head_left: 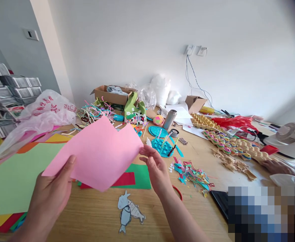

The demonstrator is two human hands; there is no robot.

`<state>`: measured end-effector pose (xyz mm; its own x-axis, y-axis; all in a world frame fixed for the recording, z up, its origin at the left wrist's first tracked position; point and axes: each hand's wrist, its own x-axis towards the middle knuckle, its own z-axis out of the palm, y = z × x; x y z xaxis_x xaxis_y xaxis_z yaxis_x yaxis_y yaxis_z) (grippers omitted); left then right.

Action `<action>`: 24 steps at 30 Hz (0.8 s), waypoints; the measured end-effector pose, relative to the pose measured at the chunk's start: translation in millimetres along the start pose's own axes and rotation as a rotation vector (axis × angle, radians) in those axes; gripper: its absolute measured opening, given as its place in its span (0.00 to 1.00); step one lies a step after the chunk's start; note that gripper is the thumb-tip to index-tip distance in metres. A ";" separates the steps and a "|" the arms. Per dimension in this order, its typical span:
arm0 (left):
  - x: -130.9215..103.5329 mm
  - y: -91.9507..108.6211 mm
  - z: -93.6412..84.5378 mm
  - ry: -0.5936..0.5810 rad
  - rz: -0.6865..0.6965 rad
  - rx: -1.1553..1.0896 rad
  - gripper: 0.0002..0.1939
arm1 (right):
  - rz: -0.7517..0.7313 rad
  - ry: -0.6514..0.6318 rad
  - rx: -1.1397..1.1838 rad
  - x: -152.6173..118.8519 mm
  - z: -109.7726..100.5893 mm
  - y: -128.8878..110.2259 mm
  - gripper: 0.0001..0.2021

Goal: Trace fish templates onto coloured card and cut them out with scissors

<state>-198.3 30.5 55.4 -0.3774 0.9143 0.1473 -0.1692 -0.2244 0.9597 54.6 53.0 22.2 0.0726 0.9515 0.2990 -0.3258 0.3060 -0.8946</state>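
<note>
a metal flask (169, 120) stands upright, a white fan (289, 137) far right.

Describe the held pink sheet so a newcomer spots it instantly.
From the wooden table, go to the pale green sheet lying at its left. Just right of that, raised in the person's left grip, is the pink sheet. Unlike the dark green sheet and red sheet on the table, it's held up, with a V-shaped dip in its top edge.
</note>
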 end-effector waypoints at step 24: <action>6.2 -25.3 2.9 -0.107 -0.371 -0.050 0.20 | 0.335 0.158 0.124 0.5 -13.1 35.2 0.15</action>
<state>-193.7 42.8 32.7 -0.1857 0.9659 -0.1806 -0.3215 0.1140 0.9400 55.6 64.7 -13.5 0.0839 0.9942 -0.0667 -0.4670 -0.0199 -0.8841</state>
